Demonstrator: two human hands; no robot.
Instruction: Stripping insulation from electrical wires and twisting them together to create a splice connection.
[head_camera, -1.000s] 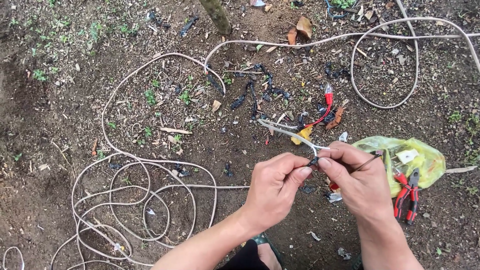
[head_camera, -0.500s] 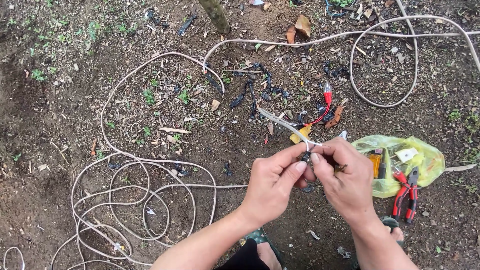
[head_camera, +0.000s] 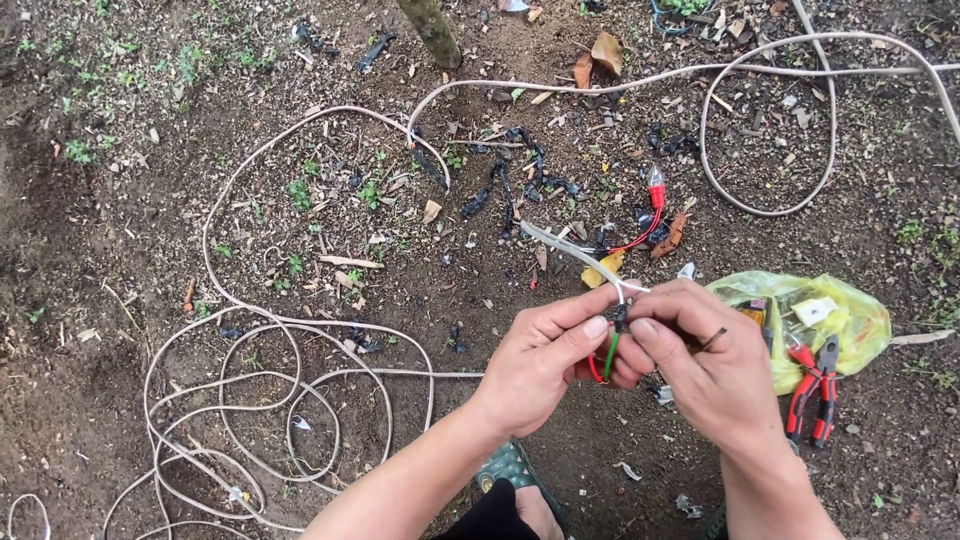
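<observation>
Head view puts the wire joint (head_camera: 618, 322) right between my two hands, above the bare soil near the lower middle of the ground, where thin red and green strands (head_camera: 604, 362) loop out below the pinch. My left hand (head_camera: 545, 362) closes thumb and forefinger on the joint from the left, and my right hand (head_camera: 712, 365) closes on it from the right, fingertips nearly touching, so I judge the two grips are set close to keep the short bared ends from slipping apart. A ring sits on one right finger.

From the joint a pale flat cable (head_camera: 570, 252) runs up and away, then sweeps in a wide arc toward the far edge of the ground; its slack lets the joint sit raised. A red-sleeved wire end (head_camera: 655, 190) lies just beyond. Scraps of black insulation tape (head_camera: 520, 175) are scattered farther out.

Just beside my right hand, a yellow plastic bag (head_camera: 850, 315) lies flat with red-handled pliers (head_camera: 812, 395) at its near edge, within easy reach. Well apart, at the near left corner, the rest of the cable lies in loose coils (head_camera: 250, 400).
</observation>
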